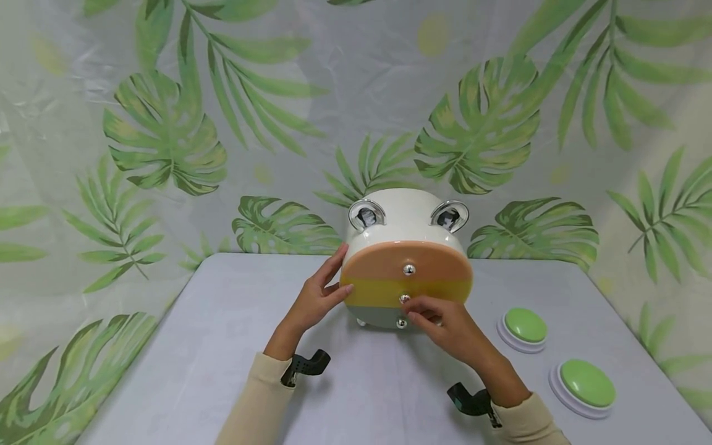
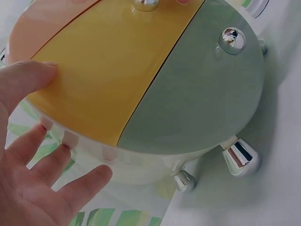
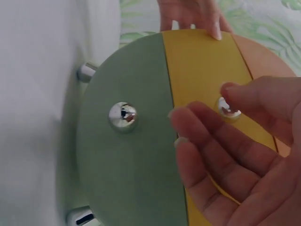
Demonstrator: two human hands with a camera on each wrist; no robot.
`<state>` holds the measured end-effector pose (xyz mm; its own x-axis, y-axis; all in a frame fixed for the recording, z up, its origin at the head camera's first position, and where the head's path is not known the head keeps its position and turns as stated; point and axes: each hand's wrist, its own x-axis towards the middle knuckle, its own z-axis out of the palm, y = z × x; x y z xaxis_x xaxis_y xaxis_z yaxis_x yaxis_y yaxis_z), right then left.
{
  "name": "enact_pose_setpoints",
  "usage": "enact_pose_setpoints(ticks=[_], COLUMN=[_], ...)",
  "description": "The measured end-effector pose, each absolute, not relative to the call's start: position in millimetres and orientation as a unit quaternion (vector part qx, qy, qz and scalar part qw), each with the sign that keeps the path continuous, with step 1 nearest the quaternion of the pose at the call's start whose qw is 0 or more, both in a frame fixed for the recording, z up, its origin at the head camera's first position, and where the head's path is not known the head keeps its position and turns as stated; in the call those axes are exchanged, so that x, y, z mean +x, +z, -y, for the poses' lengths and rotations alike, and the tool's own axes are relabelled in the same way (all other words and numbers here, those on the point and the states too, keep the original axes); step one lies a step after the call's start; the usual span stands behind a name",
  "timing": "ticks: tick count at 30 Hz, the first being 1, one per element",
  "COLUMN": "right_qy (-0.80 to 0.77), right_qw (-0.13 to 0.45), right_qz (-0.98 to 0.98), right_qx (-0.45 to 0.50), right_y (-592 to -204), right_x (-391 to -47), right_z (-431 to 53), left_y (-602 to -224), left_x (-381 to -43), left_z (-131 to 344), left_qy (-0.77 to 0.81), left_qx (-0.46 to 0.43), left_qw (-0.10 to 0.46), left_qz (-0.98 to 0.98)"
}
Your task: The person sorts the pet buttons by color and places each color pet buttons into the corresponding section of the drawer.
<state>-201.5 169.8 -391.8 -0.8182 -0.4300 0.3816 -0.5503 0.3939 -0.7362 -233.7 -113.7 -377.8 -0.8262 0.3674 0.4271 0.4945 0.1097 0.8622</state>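
A rounded white drawer box (image 1: 408, 210) with orange, yellow and green fronts stands on the table, two shiny eye-shaped rings on top. My left hand (image 1: 314, 296) is at its left side. Its thumb lies on the edge of the yellow front (image 2: 103, 75), with the other fingers spread along the white side. My right hand (image 1: 445, 324) is in front of it, fingers loosely bent. In the right wrist view, the thumb overlaps the silver knob (image 3: 228, 108) of the yellow front, and the fingertips are close by it. The green front (image 3: 127, 165) has its own silver knob (image 3: 123, 117).
Two green push buttons on white bases, a farther one (image 1: 525, 326) and a nearer one (image 1: 586, 383), sit on the table's right side. Short silver feet (image 2: 241, 157) hold up the box. Behind the white table (image 1: 222, 321) hangs a leaf-print sheet (image 1: 367, 93).
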Motion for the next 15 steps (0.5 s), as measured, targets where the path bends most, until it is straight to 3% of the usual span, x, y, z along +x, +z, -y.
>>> enact_pose_setpoints(ticks=[7,15], right_qy=[0.433,0.410], right_qw=[0.015,0.003], right_qz=[0.852,0.859], right_qx=[0.293,0.306], right_y=[-403,-421], right_x=[-207,-214], right_z=[-170,-169], left_y=[-376,-405], left_x=[-232,-253], left_z=[109,109], left_qy=[-0.558,-0.523], left_qx=[-0.294,-0.293], left_qw=[0.096,0.134], left_qz=[0.770,0.789])
